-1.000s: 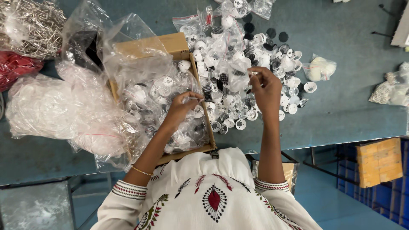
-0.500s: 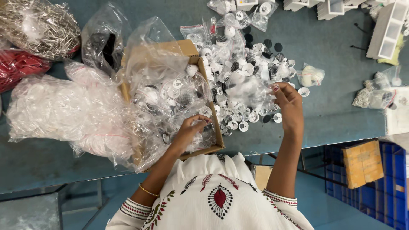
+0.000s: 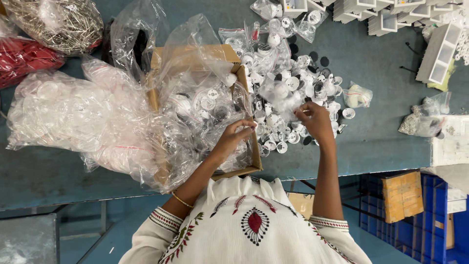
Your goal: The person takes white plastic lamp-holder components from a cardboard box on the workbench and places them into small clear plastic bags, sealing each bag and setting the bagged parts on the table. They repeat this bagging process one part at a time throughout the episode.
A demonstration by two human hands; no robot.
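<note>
My left hand (image 3: pixel 233 138) hovers over the right edge of a cardboard box (image 3: pixel 255 151), fingers pinched on a small white round part. The box holds an open clear plastic bag (image 3: pixel 195 105) full of white round plastic parts. My right hand (image 3: pixel 316 122) is over a loose pile of small white round parts (image 3: pixel 293 93) on the blue-grey table (image 3: pixel 381 146), just right of the box. Its fingertips pinch a small white piece.
Clear bags of transparent parts (image 3: pixel 63 117) lie left of the box. A bag of metal pins (image 3: pixel 58 22) and a red bag (image 3: pixel 24 58) are at the far left. White plastic housings (image 3: pixel 437 51) and small bagged parts (image 3: pixel 422 122) sit at the right. Blue crates (image 3: pixel 439 215) stand below the table edge.
My left hand has moved from inside the box to its right edge. My right hand stays over the loose pile, slightly lower. The camera view has shifted.
</note>
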